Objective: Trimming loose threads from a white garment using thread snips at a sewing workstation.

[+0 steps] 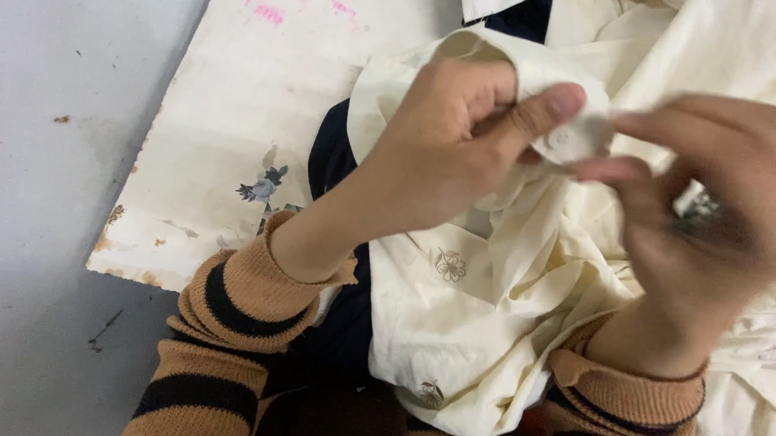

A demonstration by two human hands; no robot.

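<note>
White button [562, 141] on the cream garment [492, 298] sits pinched between thumb and fingers of the left hand [452, 150], raised above the lap. The right hand [716, 214], blurred, closes thumb and forefinger beside it; what it grips I cannot tell. Whether the button is already fastened isn't visible. A worn board [231, 125] lies beneath.

No packages, labels, signs or screens visible.

Worn white board [260, 100] w/ pink marks & rust spots on grey floor [36, 175].
</note>
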